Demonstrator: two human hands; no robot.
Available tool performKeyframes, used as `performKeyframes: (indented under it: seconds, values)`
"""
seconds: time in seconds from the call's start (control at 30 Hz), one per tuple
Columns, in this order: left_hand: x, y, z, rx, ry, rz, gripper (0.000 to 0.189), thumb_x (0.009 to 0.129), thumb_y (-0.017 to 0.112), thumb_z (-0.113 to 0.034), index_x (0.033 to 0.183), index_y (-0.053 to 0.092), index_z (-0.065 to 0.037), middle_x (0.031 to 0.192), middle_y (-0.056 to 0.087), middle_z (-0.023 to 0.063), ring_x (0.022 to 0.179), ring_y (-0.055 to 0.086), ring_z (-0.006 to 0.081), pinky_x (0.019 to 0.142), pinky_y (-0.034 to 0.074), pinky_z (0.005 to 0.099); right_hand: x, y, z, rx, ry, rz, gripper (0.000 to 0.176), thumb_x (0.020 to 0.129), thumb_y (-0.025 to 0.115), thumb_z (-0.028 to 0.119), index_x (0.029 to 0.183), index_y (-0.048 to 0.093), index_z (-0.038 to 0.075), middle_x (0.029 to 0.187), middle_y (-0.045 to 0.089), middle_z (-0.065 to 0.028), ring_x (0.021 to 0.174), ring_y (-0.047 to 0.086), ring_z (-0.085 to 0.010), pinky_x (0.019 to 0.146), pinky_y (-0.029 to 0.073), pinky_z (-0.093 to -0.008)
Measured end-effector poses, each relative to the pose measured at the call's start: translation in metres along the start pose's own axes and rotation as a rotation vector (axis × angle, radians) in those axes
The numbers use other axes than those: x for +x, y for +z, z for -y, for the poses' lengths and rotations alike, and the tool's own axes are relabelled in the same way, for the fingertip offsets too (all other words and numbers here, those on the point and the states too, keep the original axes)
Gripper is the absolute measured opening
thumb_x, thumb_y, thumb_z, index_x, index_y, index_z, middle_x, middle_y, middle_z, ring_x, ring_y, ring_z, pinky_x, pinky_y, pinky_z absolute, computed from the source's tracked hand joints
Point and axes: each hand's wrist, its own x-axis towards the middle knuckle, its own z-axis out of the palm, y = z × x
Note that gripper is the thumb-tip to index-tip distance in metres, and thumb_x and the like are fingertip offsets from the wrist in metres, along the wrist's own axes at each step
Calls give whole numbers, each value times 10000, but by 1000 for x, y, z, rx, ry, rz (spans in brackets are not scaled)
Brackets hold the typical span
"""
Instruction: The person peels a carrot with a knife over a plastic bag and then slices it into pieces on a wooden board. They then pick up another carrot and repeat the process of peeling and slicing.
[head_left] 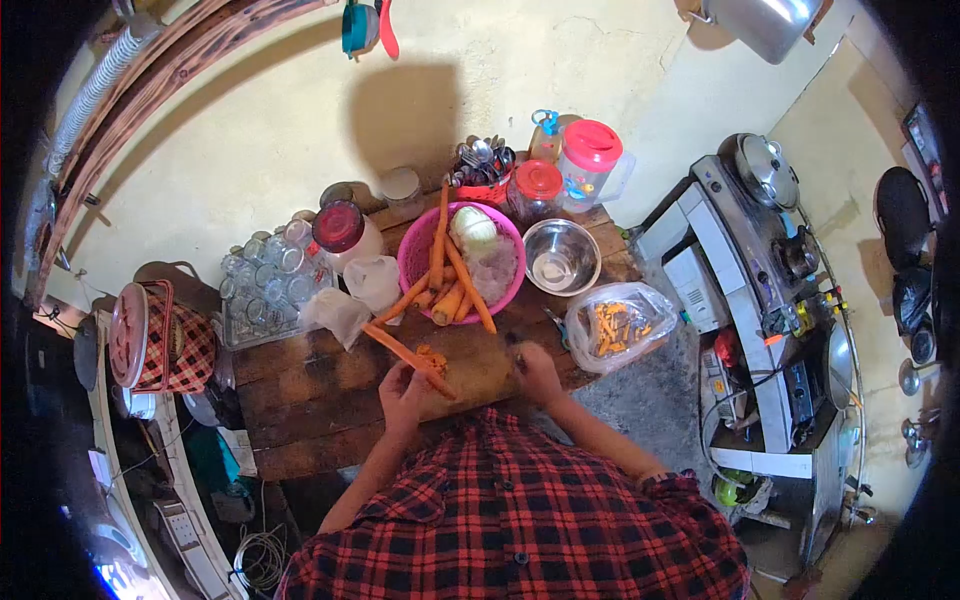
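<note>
My left hand (402, 397) is closed on a long carrot (405, 355), which slants up and left over the near edge of a wooden board (478, 365). Orange carrot pieces (431, 357) lie on the board just behind that carrot. At the board's right side my right hand (538, 374) has its fingers curled in around a small dark thing; I cannot tell what it is. Behind both hands a pink basket (404, 262) holds several whole carrots (439, 252), a pale round vegetable (473, 228) and a clear plastic bag (493, 268).
A clear bag of orange and dark scraps (622, 328) lies right of the board, below a steel bowl (562, 257). Left stand a tray of glasses (275, 280) and white bags (340, 315). Jars with red lids (539, 180) line the back; a stove (735, 200) stands far right.
</note>
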Motion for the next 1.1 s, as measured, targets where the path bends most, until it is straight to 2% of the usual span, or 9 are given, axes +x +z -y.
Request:
performKeyframes:
  seconds: [0.07,0.17,0.3,0.4,0.47,0.57,0.67,0.97,1.1]
  values:
    - [6,-5,25,-65,-17,-4,203,885,571,-99,1071,555,-19,887,610,51,801,578,101,641,501,253,29,-12,12,-18,226,-57,137,750,604,88,809,504,15,748,534,-200,702,546,-357,621,429,-423]
    - [7,0,27,-172,-23,-18,216,866,583,-53,1071,517,-37,945,601,51,836,588,123,679,520,272,48,-22,13,9,264,-162,168,742,625,104,776,502,-5,673,506,-210,626,532,-370,582,421,-430]
    - [3,-9,26,-70,23,-29,232,855,590,-28,1057,480,-50,981,593,59,832,593,133,690,526,281,24,-18,5,74,309,-77,161,724,640,92,805,536,-1,663,532,-184,608,539,-367,567,432,-415]
    - [2,-19,24,-183,-40,-137,235,849,584,-18,1052,470,-49,974,581,62,834,591,133,708,516,271,6,-8,4,18,330,94,239,697,655,75,914,574,13,802,593,-183,774,579,-355,686,472,-402]
    - [3,-27,24,-234,-72,-305,205,861,580,-46,1043,484,-50,933,566,49,805,587,137,690,522,278,8,0,17,32,56,85,395,654,656,60,1039,570,33,1023,597,-155,980,559,-318,822,467,-382]
    - [5,-45,25,-211,-53,-369,184,873,577,-84,1036,497,-52,918,546,44,799,578,137,690,530,281,10,35,-3,-43,-43,236,475,636,661,43,1094,536,43,1209,521,-128,1160,455,-331,939,416,-405]
    - [6,-54,17,-256,-64,-462,186,875,580,-102,1039,504,-59,934,546,49,816,571,133,702,532,277,20,63,-13,-120,-151,416,455,673,637,57,1115,532,62,1253,494,-119,1186,448,-309,917,433,-428]
    - [0,-69,9,-286,-61,-565,177,864,586,-75,1029,529,-48,977,539,46,869,567,144,726,531,286,40,57,18,-281,68,770,141,716,584,76,855,587,54,922,607,-156,933,572,-335,755,466,-442]
    - [-1,-66,14,-256,-89,-563,177,852,596,-61,1021,546,-43,971,559,51,887,569,151,732,526,281,22,61,5,-199,-141,581,109,718,586,75,817,565,36,913,604,-158,895,577,-330,736,465,-439]
